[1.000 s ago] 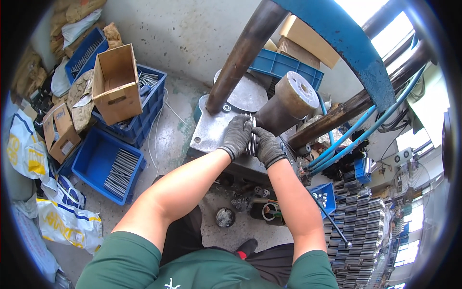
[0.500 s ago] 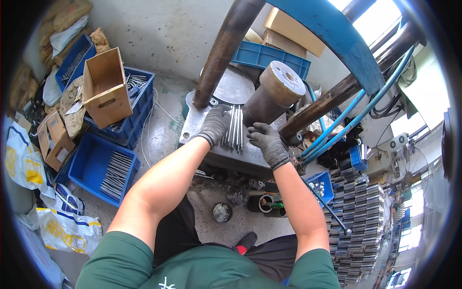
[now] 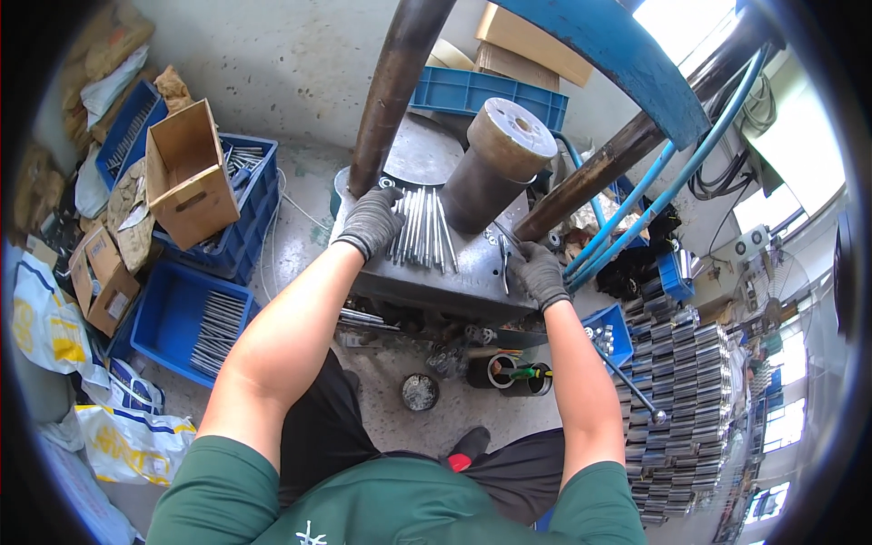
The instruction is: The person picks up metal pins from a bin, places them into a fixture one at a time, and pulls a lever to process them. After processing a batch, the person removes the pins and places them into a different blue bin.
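Observation:
A fan of thin metal rods (image 3: pixel 420 227) lies on the flat metal plate (image 3: pixel 363 268) of a press. My left hand (image 3: pixel 371 222), in a grey glove, rests at the left side of the rods, its fingers apart and touching the outermost ones. At the plate's right edge is my right hand (image 3: pixel 540 275), gloved too, with its fingers bent; what they hold, if anything, is hidden. Just left of that hand lies a dark plier-like tool (image 3: pixel 505 263). A thick metal cylinder (image 3: pixel 495 173) stands behind the rods.
Steel columns (image 3: pixel 391 100) and a blue curved frame (image 3: pixel 627 54) rise around the plate. Blue crates (image 3: pixel 173 313) with rods stand left, below an open cardboard box (image 3: pixel 193 195). A ball-ended lever (image 3: pixel 640 400) and stacked metal parts (image 3: pixel 681 409) are at right.
The rods have spread from a narrow bundle into a wider fan. My right hand has moved right and down, away from the cylinder, and the plier-like tool now shows beside it.

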`<state>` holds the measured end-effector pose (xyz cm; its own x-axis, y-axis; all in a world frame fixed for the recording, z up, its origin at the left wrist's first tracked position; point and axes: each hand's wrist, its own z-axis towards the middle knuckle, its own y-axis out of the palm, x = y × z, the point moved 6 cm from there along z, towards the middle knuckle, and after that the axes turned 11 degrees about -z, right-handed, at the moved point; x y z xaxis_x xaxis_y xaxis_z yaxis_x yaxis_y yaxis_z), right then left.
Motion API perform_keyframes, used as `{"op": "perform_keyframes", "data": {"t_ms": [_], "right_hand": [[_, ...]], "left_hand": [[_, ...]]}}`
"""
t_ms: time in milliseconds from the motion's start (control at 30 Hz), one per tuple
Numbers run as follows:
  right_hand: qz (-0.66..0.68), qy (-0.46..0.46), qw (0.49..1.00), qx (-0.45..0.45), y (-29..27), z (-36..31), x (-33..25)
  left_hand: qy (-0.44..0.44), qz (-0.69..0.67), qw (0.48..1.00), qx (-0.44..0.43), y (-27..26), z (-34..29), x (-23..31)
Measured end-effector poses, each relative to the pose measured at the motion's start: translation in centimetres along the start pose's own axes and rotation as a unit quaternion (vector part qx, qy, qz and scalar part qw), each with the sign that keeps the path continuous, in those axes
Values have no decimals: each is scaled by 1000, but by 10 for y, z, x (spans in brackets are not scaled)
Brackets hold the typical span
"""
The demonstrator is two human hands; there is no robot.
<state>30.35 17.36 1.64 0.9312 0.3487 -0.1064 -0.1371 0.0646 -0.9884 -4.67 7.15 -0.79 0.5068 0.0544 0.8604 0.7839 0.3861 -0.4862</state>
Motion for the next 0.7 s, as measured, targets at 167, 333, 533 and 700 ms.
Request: {"op": "perform_keyframes", "data": {"t_ms": [167,333,533,700], "right_hand": [[-34,32,998,-30,2,14,-28],[-28,77,997,-18,-2,17,-28],[373,63,916,132,-20,9,14],[869,98,485,-27,-34,-42,45]], "left_hand": [[-4,88,996,2,-7,3,-5],[-64,71,995,-3,-13,2,-18],[-100,154,982,-52,-18,-11,10],[-102,191,975,-57,-17,-10,18]]}}
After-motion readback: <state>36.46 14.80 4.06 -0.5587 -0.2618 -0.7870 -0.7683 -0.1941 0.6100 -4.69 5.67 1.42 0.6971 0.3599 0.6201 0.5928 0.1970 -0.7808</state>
